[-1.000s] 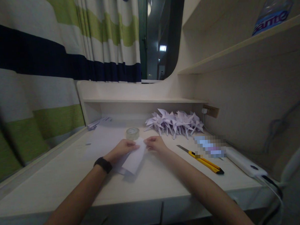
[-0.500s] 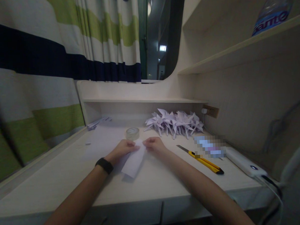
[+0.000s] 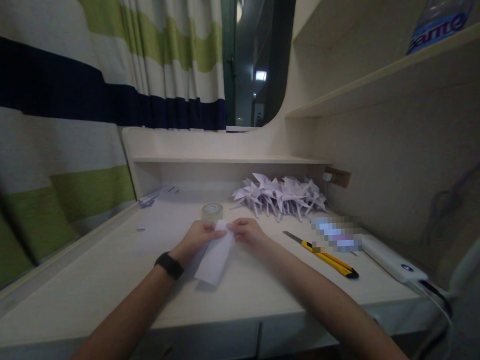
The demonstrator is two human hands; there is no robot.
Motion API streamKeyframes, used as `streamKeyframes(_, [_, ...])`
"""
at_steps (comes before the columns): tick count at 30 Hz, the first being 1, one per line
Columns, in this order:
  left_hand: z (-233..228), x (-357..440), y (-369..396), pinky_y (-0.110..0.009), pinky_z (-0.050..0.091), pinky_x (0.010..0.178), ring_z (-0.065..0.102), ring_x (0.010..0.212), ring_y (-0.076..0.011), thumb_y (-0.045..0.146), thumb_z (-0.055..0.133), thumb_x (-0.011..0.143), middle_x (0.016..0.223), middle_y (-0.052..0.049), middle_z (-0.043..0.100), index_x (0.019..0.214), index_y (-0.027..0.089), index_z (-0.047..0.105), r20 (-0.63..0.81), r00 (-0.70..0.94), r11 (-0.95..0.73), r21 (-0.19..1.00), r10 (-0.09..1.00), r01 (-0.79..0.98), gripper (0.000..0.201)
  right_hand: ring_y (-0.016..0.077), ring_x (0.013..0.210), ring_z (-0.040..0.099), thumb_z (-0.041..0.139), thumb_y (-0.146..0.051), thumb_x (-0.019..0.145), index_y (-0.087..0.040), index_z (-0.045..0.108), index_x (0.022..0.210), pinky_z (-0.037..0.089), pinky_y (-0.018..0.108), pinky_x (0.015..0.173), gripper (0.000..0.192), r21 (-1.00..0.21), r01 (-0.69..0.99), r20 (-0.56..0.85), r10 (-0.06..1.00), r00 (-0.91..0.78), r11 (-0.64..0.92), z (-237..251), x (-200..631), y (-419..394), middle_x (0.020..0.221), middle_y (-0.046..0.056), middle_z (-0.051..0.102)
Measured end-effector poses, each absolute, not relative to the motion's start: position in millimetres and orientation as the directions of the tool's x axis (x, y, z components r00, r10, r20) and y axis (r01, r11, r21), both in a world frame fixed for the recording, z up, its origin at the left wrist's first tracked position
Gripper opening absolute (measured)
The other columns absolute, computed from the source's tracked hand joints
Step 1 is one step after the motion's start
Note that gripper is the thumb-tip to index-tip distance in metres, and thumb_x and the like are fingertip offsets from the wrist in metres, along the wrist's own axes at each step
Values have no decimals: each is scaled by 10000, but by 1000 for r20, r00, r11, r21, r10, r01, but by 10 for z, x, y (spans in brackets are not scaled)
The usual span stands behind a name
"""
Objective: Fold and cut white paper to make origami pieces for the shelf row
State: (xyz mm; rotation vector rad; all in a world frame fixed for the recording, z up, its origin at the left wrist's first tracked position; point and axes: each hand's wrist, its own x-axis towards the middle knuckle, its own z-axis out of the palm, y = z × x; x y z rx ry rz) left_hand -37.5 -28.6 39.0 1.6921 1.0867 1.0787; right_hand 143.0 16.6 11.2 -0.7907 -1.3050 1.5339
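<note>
Now both hands (image 3: 222, 234) nearer, folded paper (image 3: 215, 258) narrower, tape roll (image 3: 212, 211) unmoved

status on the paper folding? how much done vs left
Done: a pile of folded paper shapes lies at the back of the desk. In hand: the left hand and right hand pinch the far end of a folded white paper strip, its near end on the desk. Left: this strip has not yet taken the pile's shape; loose sheets lie at the back left. The tape roll and utility knife lie untouched.
</note>
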Motion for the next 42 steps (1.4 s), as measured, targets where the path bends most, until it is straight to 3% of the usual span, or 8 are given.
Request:
streamKeyframes(9, [416,-355,-256,-242,294,479,503,512,-151,441,726,672,583,-54,631,677,103,727,311,232,-377,857,922,350,338,83,468,480,802,-481,557,-155,614,616,379,207,442,381,-952,-79,306,914,-267,296,248,1437,98,522,-19,567])
streamKeyframes(15, [422,-346,-279,-250,334,483,547,542,-179,465,712,687,624,-72,665,688,109,729,317,173,-360,860,932,363,357,103,521,530,823,-424,516,-154,647,686,405,209,448,365,-970,-175,216,927,-307,168,280,1446,66,587,-7,595])
streamKeyframes(20, [466,-329,-316,-255,369,507,576,599,-198,435,699,706,669,-73,687,731,118,742,384,134,-405,826,914,392,322,103,525,518,813,-430,545,-153,639,655,401,210,442,345,-965,-195,230,925,-302,177,282,1438,56,583,-8,575])
streamKeyframes(26, [541,-311,-362,-265,409,546,594,638,-208,404,706,720,671,-49,689,724,152,751,474,112,-478,791,873,382,256,99,492,482,783,-426,616,-167,685,665,392,224,453,282,-893,-125,449,860,-242,432,394,1457,6,562,-6,582])
streamKeyframes(29, [579,-290,-395,-296,461,632,630,727,-235,374,718,726,759,-49,726,786,188,769,543,101,-543,771,833,333,202,105,505,492,750,-400,686,-190,740,767,370,230,445,225,-812,-85,578,774,-257,578,507,1504,-73,670,22,653])
streamKeyframes(33, [577,-279,-401,-324,490,760,664,801,-233,336,695,772,856,-43,751,835,227,772,637,115,-632,694,763,345,148,143,638,584,746,-363,715,-223,763,763,406,238,502,149,-709,-38,686,675,-272,705,614,1549,-161,828,49,711])
streamKeyframes(42, [511,-293,-342,-269,492,710,678,802,-192,346,615,849,886,-8,755,929,243,758,696,213,-698,546,686,462,193,131,568,578,781,-318,652,-195,757,680,416,217,456,128,-731,-65,677,710,-195,679,592,1540,-90,731,56,710])
